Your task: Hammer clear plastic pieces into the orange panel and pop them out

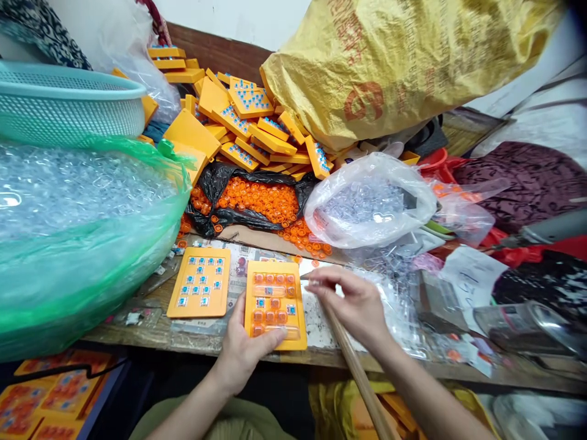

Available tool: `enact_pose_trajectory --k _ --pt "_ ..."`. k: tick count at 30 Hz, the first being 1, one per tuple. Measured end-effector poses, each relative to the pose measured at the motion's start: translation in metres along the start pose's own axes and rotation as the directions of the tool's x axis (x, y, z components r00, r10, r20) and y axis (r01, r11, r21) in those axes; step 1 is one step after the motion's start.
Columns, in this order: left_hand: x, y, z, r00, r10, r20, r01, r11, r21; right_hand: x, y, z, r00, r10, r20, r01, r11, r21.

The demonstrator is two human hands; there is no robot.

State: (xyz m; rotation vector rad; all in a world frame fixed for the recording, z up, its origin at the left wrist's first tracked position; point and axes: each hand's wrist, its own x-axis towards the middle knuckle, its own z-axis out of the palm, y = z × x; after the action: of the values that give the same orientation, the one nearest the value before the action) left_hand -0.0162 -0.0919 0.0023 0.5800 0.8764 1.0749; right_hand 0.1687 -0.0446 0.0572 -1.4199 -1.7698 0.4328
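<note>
My left hand (pixel 241 351) grips a yellow board (pixel 300 299) by its left side, thumb across the lower front, above the front edge of the bench (pixel 192 347). Orange caps (pixel 275 316) fill much of it. My right hand (pixel 355 299) has its fingers pinched together beside the board's right edge, near the top of a wooden stick (pixel 351 354); I can't tell what they grip. Another yellow board (pixel 219 299) lies to the left.
</note>
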Motion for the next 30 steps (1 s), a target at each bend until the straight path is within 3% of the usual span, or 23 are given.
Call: enact_pose_trajectory --k 2,4,8,14,17,22,27,30 --pt "0.0 0.0 0.0 1.0 0.006 -0.008 -0.006 1.0 0.018 -0.025 -0.007 0.007 1.0 0.026 -0.013 -0.023 0.99 0.142" --pt "0.001 -0.001 0.0 1.0 0.01 -0.03 -0.009 0.999 0.031 -0.04 -0.006 0.012 0.989 0.146 -0.034 -0.129 0.943 0.306" --pt "0.002 -0.004 0.0 0.998 0.008 -0.061 -0.005 0.998 0.055 -0.054 0.001 0.019 0.924 0.379 0.04 -0.349 0.799 0.489" --pt "-0.001 0.0 0.004 0.996 0.005 -0.091 0.0 0.998 0.059 -0.062 -0.009 0.03 0.878 0.475 -0.054 -0.38 0.762 0.524" --pt "-0.002 0.002 0.007 0.994 0.037 -0.103 -0.026 0.994 0.104 -0.061 -0.018 0.038 0.883 0.469 0.017 -0.386 0.705 0.595" --pt "-0.004 0.003 0.01 0.993 0.054 -0.105 -0.044 0.994 0.101 -0.058 -0.024 0.049 0.896 0.437 -0.079 -0.331 0.776 0.536" --pt "-0.005 0.001 0.009 0.99 0.075 -0.119 -0.061 0.991 0.117 -0.054 -0.021 0.043 0.869 0.487 -0.091 -0.43 0.833 0.347" --pt "-0.006 0.0 0.008 0.988 0.092 -0.128 -0.071 0.985 0.158 -0.049 -0.017 0.037 0.813 0.582 0.003 -0.524 0.731 0.437"
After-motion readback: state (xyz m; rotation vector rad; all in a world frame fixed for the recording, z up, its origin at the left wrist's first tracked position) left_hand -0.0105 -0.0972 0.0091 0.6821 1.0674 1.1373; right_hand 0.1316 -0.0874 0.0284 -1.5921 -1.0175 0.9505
